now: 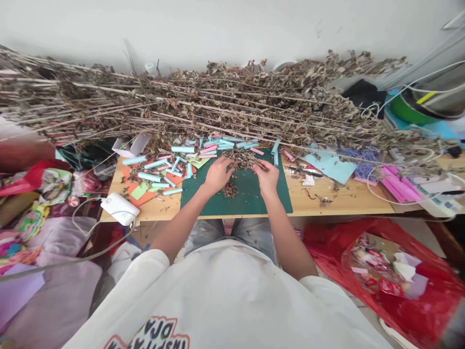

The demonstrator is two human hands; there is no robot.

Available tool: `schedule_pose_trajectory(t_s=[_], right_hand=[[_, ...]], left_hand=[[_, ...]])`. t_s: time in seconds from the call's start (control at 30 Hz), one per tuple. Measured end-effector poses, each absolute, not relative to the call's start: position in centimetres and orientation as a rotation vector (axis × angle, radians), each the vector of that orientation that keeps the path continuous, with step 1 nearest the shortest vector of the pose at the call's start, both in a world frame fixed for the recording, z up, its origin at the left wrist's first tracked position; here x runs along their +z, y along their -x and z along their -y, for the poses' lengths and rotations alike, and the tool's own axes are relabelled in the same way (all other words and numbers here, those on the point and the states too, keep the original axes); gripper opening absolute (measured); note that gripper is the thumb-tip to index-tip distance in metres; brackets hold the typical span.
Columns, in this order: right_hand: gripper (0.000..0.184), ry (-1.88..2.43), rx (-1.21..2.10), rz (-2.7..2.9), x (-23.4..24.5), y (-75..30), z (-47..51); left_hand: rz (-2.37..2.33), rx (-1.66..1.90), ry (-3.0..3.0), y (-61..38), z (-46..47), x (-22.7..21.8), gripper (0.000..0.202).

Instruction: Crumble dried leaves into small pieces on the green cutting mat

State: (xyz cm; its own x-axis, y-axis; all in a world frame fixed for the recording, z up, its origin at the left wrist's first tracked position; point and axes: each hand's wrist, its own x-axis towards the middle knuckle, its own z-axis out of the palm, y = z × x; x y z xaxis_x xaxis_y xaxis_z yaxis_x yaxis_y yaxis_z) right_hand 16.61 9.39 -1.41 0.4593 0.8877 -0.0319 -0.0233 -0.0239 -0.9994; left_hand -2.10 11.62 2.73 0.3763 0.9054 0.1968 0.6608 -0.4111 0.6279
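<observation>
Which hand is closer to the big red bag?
Right. The right hand is over the green mat, left of the red bag; the left hand is farther left.

1 head-worn view, forward and steeply down, close above the white shirt [232, 291] (farther from the wooden table [359, 202])

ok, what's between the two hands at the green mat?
Head view: a loose heap of dried leaves lies between the left hand and right hand; a smaller pile sits nearer the body, on the green mat.
</observation>
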Motion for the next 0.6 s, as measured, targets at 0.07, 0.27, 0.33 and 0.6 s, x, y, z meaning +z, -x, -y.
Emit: schedule_pose_trajectory(t_s=[0.07, 0.27, 0.33, 0.6], right_hand=[[0.038, 1.441, 0.861, 0.819, -1.6, -17.1, -9.2], [0.035, 1.529, 0.761, 0.988, -2.5, -17.8, -8.8], [0.032, 1.578, 0.655, 1.183, -2.5, -17.7, -8.7], [0.032, 1.668, 0.132, 1.511, -0.9, -17.0, -7.3]], left_hand=[[-1.393, 0.546, -2.278, 2.6, -12.0, 2.5, 0.025], [-1.389, 0.245, -2.397, 2.8, -12.7, 1.8, 0.018], [-1.413, 0.188, -2.394, 2.5, -12.8, 1.5, 0.017], [-1.380, 0.500, -2.256, 3.7, -12.7, 1.8, 0.017]])
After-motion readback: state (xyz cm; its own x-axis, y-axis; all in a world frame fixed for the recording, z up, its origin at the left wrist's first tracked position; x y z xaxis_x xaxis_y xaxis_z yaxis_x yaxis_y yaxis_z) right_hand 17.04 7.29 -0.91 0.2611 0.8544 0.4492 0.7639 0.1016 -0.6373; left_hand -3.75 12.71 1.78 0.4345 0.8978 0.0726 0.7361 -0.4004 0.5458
